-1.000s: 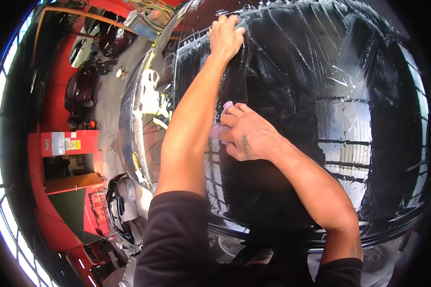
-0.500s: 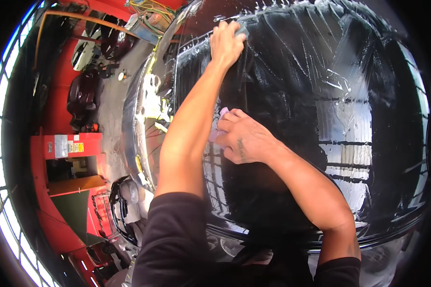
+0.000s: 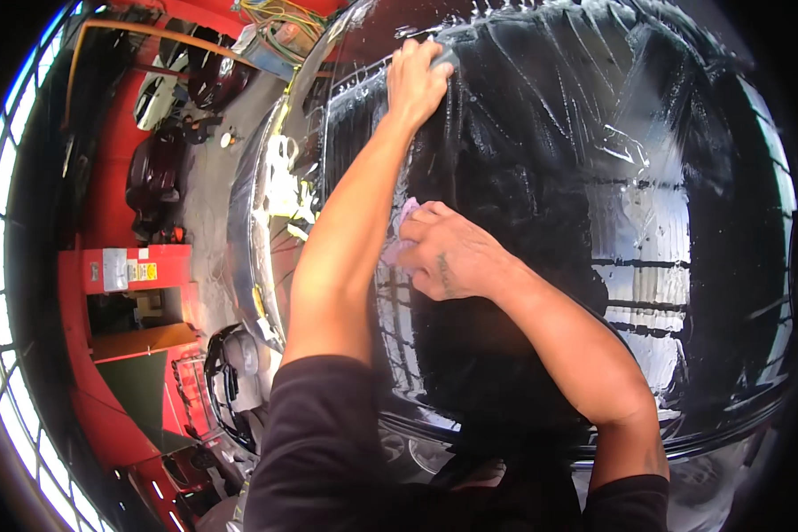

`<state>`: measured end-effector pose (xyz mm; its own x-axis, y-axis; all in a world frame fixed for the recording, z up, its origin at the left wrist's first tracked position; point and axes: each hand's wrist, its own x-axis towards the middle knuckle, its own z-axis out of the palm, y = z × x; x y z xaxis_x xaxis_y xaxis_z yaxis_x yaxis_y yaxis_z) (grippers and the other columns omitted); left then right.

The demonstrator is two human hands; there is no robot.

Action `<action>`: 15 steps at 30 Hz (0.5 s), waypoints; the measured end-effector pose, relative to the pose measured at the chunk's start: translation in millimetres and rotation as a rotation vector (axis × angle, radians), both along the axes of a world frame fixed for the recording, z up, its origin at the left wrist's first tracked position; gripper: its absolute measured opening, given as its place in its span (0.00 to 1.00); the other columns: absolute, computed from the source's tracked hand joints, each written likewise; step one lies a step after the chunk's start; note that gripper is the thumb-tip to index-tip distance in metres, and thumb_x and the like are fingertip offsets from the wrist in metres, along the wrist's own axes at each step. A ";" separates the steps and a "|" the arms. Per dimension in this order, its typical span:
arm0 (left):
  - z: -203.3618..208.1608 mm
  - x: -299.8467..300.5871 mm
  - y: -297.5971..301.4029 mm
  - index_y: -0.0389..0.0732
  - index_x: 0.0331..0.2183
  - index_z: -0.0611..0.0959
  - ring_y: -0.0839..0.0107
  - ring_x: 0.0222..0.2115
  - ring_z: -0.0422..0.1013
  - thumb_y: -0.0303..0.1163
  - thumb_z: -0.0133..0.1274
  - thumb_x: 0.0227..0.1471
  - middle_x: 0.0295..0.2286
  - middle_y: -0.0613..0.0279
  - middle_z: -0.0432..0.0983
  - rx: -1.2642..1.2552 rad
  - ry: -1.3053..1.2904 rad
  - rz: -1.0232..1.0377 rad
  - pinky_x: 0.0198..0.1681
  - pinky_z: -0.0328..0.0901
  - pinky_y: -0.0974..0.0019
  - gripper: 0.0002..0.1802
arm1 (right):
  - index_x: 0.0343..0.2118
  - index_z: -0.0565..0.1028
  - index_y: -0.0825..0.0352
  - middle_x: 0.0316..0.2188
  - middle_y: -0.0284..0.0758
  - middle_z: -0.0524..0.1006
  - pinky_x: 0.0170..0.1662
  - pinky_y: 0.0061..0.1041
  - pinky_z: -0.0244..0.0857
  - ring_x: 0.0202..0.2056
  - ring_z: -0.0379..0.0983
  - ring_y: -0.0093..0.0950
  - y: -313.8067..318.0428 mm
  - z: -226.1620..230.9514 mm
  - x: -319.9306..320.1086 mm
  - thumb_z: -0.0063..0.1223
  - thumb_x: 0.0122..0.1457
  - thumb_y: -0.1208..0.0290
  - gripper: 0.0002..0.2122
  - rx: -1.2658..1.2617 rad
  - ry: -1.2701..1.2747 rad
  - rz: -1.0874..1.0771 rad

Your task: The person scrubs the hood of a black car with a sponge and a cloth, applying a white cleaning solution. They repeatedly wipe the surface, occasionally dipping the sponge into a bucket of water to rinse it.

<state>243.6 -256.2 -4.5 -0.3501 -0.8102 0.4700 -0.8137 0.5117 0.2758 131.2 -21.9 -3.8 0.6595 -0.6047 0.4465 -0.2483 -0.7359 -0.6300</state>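
Note:
A glossy black car panel [image 3: 523,328], probably a hood, spreads under both hands, wet and streaked with whitish residue. My left hand [image 3: 417,84] reaches to its far left part, fingers closed round a grey block [image 3: 444,60] that rests on the panel. Nearer to me, my right hand [image 3: 457,255] lies on the surface with bent fingers. Between those fingers and the panel is a pale purple cloth [image 3: 405,217], partly hidden by the hand.
Left of the panel are bright masking and yellow tape [image 3: 284,186] along the car's side. Beyond the grey floor [image 3: 211,191] stand a red cabinet [image 3: 164,266], a dark red car part [image 3: 155,173] and a black bumper [image 3: 226,381]. Coiled hoses [image 3: 279,18] lie at the upper left.
My left hand has shifted very slightly to the left with the grey block. My right hand and the cloth have moved a touch to the left as well.

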 end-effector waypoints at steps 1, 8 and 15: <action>-5.8 5.7 30.0 0.36 0.46 0.86 0.48 0.48 0.73 0.36 0.64 0.53 0.43 0.49 0.78 0.052 0.126 -0.128 0.53 0.67 0.51 0.20 | 0.39 0.89 0.60 0.38 0.35 0.81 0.62 0.37 0.63 0.52 0.75 0.35 -3.0 -6.1 -6.4 0.64 0.50 0.68 0.13 -0.005 0.024 -0.034; -5.2 70.1 109.7 0.36 0.44 0.86 0.47 0.45 0.74 0.33 0.67 0.50 0.41 0.50 0.78 0.065 0.066 -0.232 0.52 0.68 0.50 0.19 | 0.38 0.89 0.61 0.38 0.35 0.81 0.61 0.37 0.64 0.52 0.75 0.36 2.5 -6.7 -7.0 0.64 0.49 0.68 0.12 0.018 0.012 -0.071; -13.8 53.0 15.7 0.39 0.45 0.86 0.44 0.46 0.73 0.34 0.63 0.55 0.43 0.48 0.78 -0.013 0.025 0.082 0.52 0.67 0.46 0.17 | 0.35 0.89 0.61 0.39 0.36 0.81 0.60 0.38 0.64 0.51 0.75 0.36 -1.1 -6.3 1.0 0.62 0.50 0.69 0.10 -0.012 -0.050 -0.037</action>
